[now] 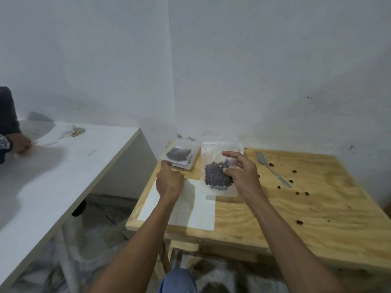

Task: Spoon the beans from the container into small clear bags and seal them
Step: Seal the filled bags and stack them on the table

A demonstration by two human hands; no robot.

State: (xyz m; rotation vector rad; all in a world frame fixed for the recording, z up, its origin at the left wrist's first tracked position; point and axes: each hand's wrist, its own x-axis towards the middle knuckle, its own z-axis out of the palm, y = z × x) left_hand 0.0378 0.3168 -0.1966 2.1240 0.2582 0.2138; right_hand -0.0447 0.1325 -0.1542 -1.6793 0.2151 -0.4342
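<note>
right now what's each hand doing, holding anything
Left hand: grips the near edge of the stack of filled bags.
Right hand: pinches the bag of beans, held upright over the wooden table.

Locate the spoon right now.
In the head view the spoon lies on the wooden table, right of the right hand and the bag of beans, with loose beans scattered nearby.

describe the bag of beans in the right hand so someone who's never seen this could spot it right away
On the plywood table in the corner, look near its back left part, left of the spoon. The right hand holds a clear bag upright there. Unlike the filled bags lying flat in a pile at its left, it stands upright, with dark beans at the bottom.
</note>
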